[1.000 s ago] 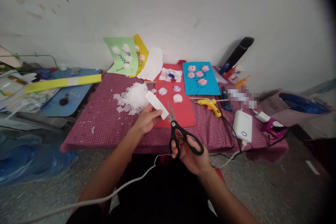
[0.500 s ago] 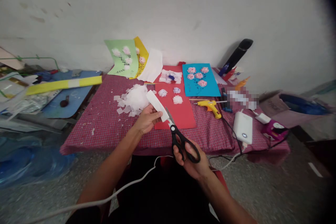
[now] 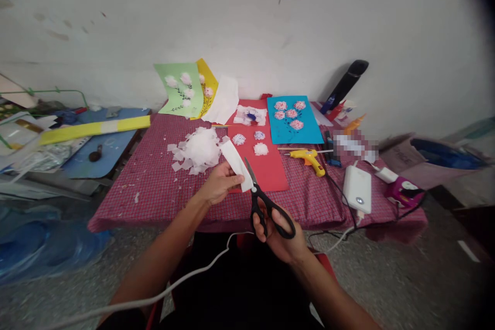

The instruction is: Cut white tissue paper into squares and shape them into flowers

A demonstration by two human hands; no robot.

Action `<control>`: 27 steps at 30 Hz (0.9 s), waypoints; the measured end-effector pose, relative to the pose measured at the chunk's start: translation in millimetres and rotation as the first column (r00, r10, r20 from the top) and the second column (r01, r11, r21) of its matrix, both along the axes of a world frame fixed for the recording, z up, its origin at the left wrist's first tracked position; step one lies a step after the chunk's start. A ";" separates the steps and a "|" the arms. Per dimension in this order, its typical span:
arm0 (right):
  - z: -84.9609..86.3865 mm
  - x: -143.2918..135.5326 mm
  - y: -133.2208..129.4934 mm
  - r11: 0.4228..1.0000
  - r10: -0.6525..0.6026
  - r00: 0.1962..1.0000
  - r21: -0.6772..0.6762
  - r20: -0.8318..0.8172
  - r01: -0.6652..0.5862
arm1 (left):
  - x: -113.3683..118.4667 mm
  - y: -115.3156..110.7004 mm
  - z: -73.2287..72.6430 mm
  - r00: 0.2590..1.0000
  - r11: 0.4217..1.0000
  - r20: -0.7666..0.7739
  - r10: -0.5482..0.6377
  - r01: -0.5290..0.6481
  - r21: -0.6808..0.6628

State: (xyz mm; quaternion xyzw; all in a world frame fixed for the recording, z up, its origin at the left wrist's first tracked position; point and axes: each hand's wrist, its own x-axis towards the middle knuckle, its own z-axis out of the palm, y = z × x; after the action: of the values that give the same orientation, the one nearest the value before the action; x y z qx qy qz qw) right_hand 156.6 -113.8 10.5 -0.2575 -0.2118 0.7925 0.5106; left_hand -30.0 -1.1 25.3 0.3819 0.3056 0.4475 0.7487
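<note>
My left hand [image 3: 222, 184] pinches a folded white paper strip [image 3: 234, 161], tilted over the edge of a red sheet [image 3: 274, 175]. In my right hand [image 3: 284, 232] is a pair of black-handled scissors [image 3: 255, 191], fingers through the loops. The blades are parted around the strip's near end. A heap of cut white paper squares [image 3: 199, 149] lies left of the strip. On the red sheet sit a white paper puff [image 3: 260, 149], two speckled puffs [image 3: 238, 139] and a stained white paper pad [image 3: 250, 115].
A blue card with pink flowers [image 3: 294, 134], a yellow glue gun [image 3: 307, 159] and a white power bank [image 3: 357, 188] with cables lie to the right. Green flower card [image 3: 180, 90] leans at the back left. A white cable [image 3: 201, 270] crosses my lap.
The paper strip and my left hand have shifted slightly down and to the right, putting the strip's end deeper between the scissor blades. My right hand has barely moved.
</note>
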 end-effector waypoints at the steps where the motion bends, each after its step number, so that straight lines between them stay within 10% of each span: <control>1: -0.2 -0.7 -0.1 1.000 -0.008 1.000 0.005 0.014 0.008 | 0.5 -0.4 0.2 1.000 1.000 0.002 0.004 -0.004 -0.010; 27: -7.1 -3.0 0.2 0.998 -0.040 0.998 0.053 0.050 0.037 | 1.3 -8.1 -0.6 0.999 0.999 0.031 0.020 -0.019 -0.026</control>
State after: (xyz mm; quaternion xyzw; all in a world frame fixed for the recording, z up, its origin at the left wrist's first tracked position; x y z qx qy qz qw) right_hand 153.7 -113.6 3.4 -0.2682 -0.2405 0.7699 0.5267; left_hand -28.7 -9.1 24.7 0.3621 0.3032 0.4569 0.7538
